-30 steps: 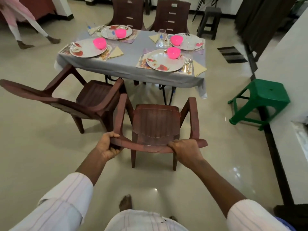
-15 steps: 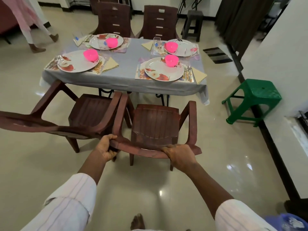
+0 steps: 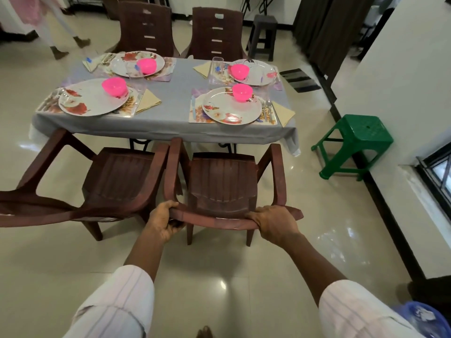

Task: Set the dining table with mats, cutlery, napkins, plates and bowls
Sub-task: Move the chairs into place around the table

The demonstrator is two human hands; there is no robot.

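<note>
Table (image 3: 175,106), set for four, stands beyond our left grip (image 3: 162,220) and right grip (image 3: 273,223), both clenched on the chair (image 3: 222,176) back, seemingly to tuck it in.

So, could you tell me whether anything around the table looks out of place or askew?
Only the left chair: it stands turned at an angle to the table, its back pointing leftwards, while the other chair, gripped by the left hand and right hand, faces it squarely. Nothing on the table looks spilled.

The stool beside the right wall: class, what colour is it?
Green; the stool shows clearly in the head view.
</note>
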